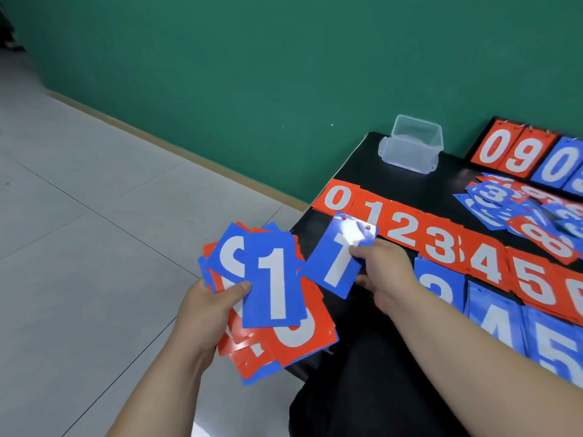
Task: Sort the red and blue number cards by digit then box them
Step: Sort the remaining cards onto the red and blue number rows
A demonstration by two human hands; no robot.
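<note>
Blue 1 card (339,257) pinched at its right edge by the right hand (378,263), thumb on top. It hangs over the counter's (441,184) left edge, its top overlapping the red row (400,230) near 0 and 1, probably bound for the gap left of the blue row (492,313). Face glossy, with glare by 2 punched holes. Left hand (211,307) grips a fanned mixed stack (303,335) off the counter, feeding the sort. Clear box (410,143) waits at the far left corner.
</note>
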